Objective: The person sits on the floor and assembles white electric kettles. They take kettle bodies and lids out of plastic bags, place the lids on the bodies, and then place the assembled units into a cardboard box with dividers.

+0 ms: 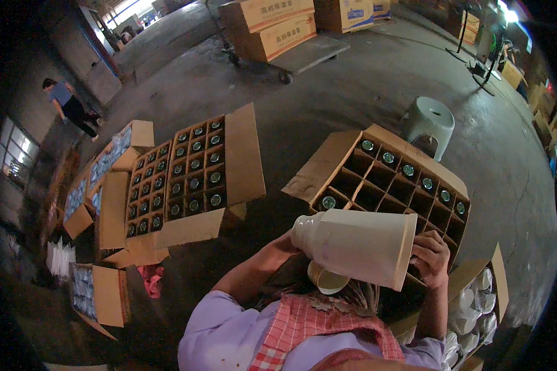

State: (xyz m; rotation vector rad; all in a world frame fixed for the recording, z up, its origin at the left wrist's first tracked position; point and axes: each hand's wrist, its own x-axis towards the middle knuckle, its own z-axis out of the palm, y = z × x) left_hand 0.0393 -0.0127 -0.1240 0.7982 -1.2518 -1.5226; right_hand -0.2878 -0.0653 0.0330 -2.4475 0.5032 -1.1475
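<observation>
A cream-white jug casing (359,244), like that of a vacuum flask, lies sideways across my front between both hands. Its narrow neck points left and its wide end right; a loop handle (329,278) hangs beneath. My left hand (283,243) grips the neck end, with most of its fingers hidden behind the casing. At the wide rim, my right hand (431,257) has its fingers bent against the edge. Just beyond stands an open divided carton (328,162) with several round glass pieces (408,170) in its cells and other cells bare.
On the left stand two divided cartons (244,154) filled with similar glass pieces, and boxes of bluish wrapped items (114,154). A carton of white plastic-wrapped parts (470,309) is at lower right. Farther off are a grey-green stool (431,117), a loaded trolley (309,54) and another person (71,105).
</observation>
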